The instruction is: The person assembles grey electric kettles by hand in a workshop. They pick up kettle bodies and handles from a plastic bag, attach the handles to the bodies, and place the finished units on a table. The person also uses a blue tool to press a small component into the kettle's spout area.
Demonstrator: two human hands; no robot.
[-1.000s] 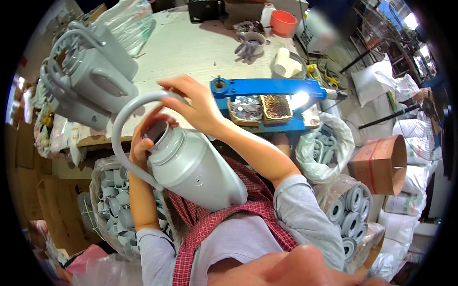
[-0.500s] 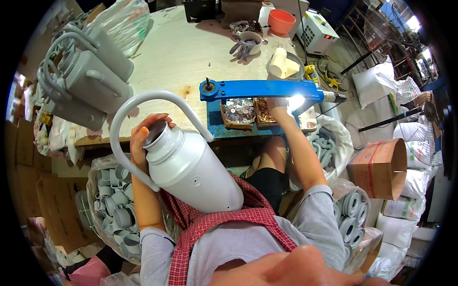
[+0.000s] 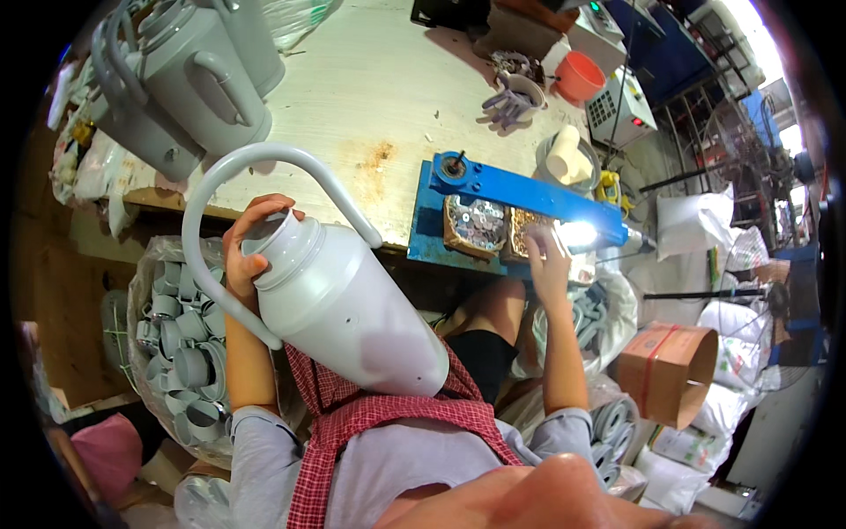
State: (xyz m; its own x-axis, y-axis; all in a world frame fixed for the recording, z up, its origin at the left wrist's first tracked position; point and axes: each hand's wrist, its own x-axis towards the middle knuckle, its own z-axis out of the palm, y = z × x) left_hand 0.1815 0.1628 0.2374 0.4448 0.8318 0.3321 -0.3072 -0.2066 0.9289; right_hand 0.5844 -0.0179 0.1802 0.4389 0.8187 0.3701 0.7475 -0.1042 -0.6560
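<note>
table [image 3: 370, 97]: a pale, scuffed wooden top filling the upper middle of the view, with a brownish stain near its front edge.
finished jugs [image 3: 189, 75]: several grey jugs with handles lying together on the far left of the table.
grey jug [image 3: 348, 304]: a large plastic body lying tilted across the person's lap, mouth toward the upper left, base toward the lower right; it sits just below the table's front edge.
curved handle [image 3: 238, 163]: a long grey hoop arching from the jug's shoulder up over the table edge and round to the mouth side.
bag of grey parts [image 3: 181, 348]: a clear sack of small grey ring-like pieces on the floor, left of the person's left arm.
cardboard drum [image 3: 674, 370]: a brown open cylinder on its side at the right, beside white sacks.
blue press [image 3: 520, 189]: a blue bar tool on a blue base at the table's front edge, right of the jug.
parts trays [image 3: 476, 225]: two small boxes of little metal pieces on the blue base, under the bar.
orange cup [image 3: 580, 78]: at the far side of the table, near a grey box.
left hand [image 3: 251, 251]: wrapped around the jug's neck just under the mouth, fingers curled tight on it.
right hand [image 3: 548, 256]: reached out to the right-hand tray, fingers bent down into it; whether it has pinched anything cannot be told.
</note>
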